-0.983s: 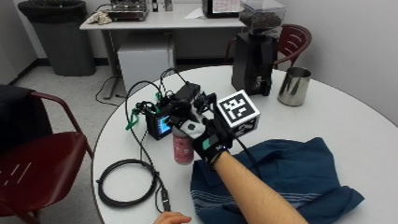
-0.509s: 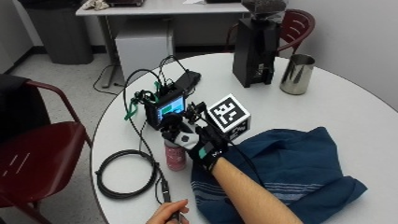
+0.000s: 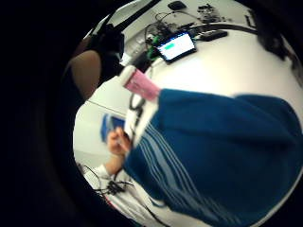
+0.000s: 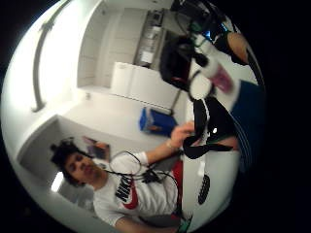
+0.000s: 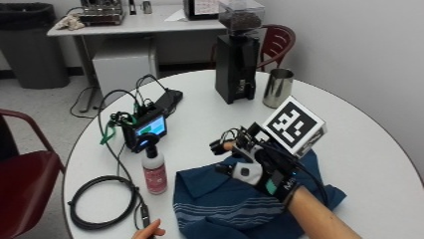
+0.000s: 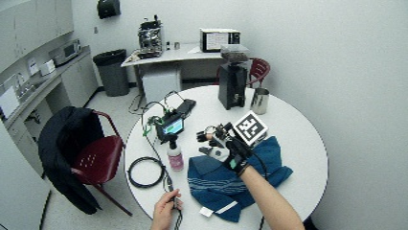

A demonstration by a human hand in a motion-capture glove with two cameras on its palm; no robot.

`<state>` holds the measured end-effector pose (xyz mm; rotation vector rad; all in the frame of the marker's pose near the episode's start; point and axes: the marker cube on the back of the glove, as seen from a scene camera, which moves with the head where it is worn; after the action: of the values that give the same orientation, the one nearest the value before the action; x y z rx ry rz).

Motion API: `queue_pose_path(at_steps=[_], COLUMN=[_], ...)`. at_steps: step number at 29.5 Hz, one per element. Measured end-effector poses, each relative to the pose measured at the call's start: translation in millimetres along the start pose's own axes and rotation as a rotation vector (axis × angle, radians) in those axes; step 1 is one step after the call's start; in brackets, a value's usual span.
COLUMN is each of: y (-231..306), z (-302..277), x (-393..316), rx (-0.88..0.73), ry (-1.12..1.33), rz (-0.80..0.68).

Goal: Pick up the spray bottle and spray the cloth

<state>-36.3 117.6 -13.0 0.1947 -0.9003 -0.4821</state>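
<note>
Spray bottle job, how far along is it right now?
Nothing looks done yet. The spray bottle stands upright on the table beside the blue cloth, untouched. The gloved right hand hovers above the cloth holding nothing. Left: grasp the bottle, then spray the cloth.

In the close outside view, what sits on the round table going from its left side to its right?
Coiled cable → spray bottle → blue cloth → gloved right hand; farther back, coffee grinder → metal cup.

Upright pink spray bottle (image 5: pixel 154 172) beside crumpled blue cloth (image 5: pixel 232 204)
</note>
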Motion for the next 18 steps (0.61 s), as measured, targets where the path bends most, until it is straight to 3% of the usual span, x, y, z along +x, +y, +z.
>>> queue_pose_path(at_steps=[6, 10, 18], y=[80, 114, 136], z=[-37, -56, -71], x=[15, 30, 37], rx=[-0.077, -0.029, 0.016], ry=[0.423, 0.449, 0.474], rz=[0.046, 0.168, 0.208])
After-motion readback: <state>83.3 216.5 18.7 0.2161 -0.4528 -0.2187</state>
